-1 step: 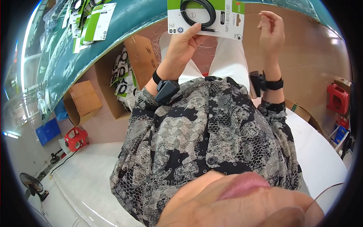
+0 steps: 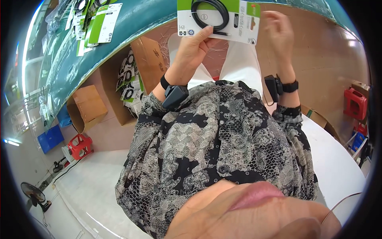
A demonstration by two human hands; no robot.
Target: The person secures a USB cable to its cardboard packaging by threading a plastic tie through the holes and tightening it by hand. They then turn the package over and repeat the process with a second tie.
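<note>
My left hand (image 2: 195,47) grips the lower left edge of a white and green cable card (image 2: 240,36), with its thumb on the front. On the card lies a coiled black cable (image 2: 225,18) with its plug end pointing right. My right hand (image 2: 279,35) is raised just beside the card's right edge. Its fingers are smeared by motion, so I cannot tell whether they touch the card or hold anything small. Each wrist wears a black strap with a black device.
Several similar cable cards (image 2: 105,24) lie on the green-topped table (image 2: 81,77) at far left. Below stands an open cardboard box (image 2: 110,85) of packed cables, next to another carton (image 2: 90,104). Red plastic stools (image 2: 79,146) stand at left and right; a fan (image 2: 33,194) is at lower left.
My right hand has moved left, closer to the card's edge. The card has shifted slightly right and tilted a little, still in my left hand.
</note>
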